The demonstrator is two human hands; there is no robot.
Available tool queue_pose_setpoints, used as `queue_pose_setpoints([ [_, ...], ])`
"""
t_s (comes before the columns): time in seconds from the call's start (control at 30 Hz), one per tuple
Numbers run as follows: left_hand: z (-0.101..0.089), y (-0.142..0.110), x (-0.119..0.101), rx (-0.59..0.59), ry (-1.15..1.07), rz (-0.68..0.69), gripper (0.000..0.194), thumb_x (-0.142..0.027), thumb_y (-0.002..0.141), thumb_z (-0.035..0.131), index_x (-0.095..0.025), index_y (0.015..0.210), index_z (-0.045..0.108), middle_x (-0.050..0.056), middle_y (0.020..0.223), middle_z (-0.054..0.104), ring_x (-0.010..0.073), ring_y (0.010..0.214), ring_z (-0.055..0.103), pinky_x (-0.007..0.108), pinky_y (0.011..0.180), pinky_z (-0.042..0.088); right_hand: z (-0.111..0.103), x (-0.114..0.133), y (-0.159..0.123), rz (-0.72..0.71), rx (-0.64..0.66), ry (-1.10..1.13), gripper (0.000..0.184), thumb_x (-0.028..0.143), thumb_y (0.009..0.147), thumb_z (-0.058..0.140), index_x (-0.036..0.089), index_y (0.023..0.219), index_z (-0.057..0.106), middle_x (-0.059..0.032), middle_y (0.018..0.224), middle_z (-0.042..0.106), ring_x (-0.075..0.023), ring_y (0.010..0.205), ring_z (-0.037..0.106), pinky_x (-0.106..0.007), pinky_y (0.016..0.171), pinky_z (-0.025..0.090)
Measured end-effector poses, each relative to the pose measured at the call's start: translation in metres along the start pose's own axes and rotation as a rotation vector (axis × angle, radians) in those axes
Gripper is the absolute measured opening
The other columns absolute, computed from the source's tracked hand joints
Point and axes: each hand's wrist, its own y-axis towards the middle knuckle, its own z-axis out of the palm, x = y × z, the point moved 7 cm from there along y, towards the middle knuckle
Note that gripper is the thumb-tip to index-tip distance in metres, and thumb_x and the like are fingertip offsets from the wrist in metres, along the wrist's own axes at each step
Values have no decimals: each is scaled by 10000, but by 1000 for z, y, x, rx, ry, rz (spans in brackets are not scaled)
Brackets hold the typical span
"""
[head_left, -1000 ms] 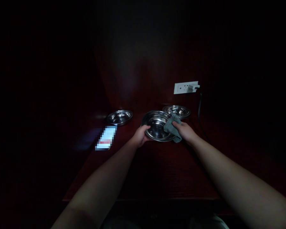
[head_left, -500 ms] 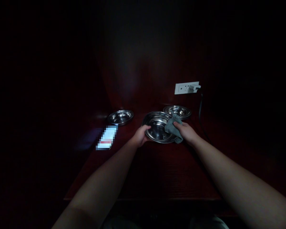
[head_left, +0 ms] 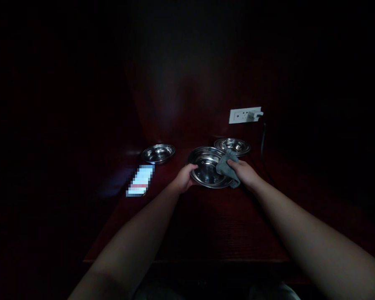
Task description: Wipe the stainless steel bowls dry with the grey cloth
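Observation:
A shiny steel bowl (head_left: pixel 208 168) is held above the dark red table, tilted a little toward me. My left hand (head_left: pixel 185 177) grips its left rim, thumb over the inner edge and the other fingers hidden beneath. At the right rim, my right hand (head_left: pixel 242 171) is closed on a grey-green cloth (head_left: pixel 227 166), which is folded over the edge and lies against the inside of the bowl. The fingers under the cloth are out of sight.
Another steel bowl (head_left: pixel 158 153) stands at the back left, and a steel dish (head_left: pixel 237 146) at the back right. A lit phone (head_left: pixel 140 180), blurred out, lies left. A wall socket (head_left: pixel 245 115) holds a plug with a dark cable (head_left: pixel 263 141). The table's front edge (head_left: pixel 187 261) is near me.
Almost nothing differs. The bowl has shifted very slightly, while both hands keep the same hold on the rim and cloth.

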Motion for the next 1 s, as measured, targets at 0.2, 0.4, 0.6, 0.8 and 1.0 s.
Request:
queue_pose_setpoints([
  [0.2, 1, -1, 0, -13, 5, -3, 262, -219, 768, 474, -111, 975, 591, 99, 758, 673, 218, 690, 649, 395, 597, 553, -1, 0, 0, 11, 6, 9, 146, 250, 813, 554, 134, 818, 644, -63, 765, 715, -152, 623, 650, -243, 605, 504],
  [0.4, 0, 1, 1, -14, 5, -6, 256, -218, 765, 480, -101, 961, 595, 112, 779, 671, 222, 700, 648, 396, 606, 551, 0, -2, 1, 17, 22, 15, 145, 241, 817, 544, 135, 825, 642, -66, 776, 716, -155, 623, 651, -249, 612, 506],
  [0.6, 1, 0, 0, -7, 6, -4, 257, -220, 773, 465, -100, 955, 600, 113, 782, 672, 219, 700, 644, 405, 636, 548, 1, 0, -1, 25, 18, 25, 128, 226, 817, 552, 134, 811, 641, -56, 743, 709, -141, 627, 645, -226, 606, 497],
  [0.8, 2, -3, 0, 14, 22, -41, 275, -238, 799, 421, -86, 925, 612, 107, 724, 667, 204, 642, 632, 357, 576, 537, 2, 2, -4, 46, 23, 54, 144, 223, 823, 541, 125, 792, 641, -60, 737, 711, -136, 587, 642, -225, 582, 500],
  [1.0, -2, -1, 0, 29, 16, -60, 281, -267, 808, 426, -88, 901, 622, 100, 698, 669, 200, 648, 629, 344, 601, 531, 4, 1, -6, 70, 35, 93, 138, 208, 816, 541, 120, 792, 644, -63, 727, 713, -135, 567, 644, -219, 552, 507],
])
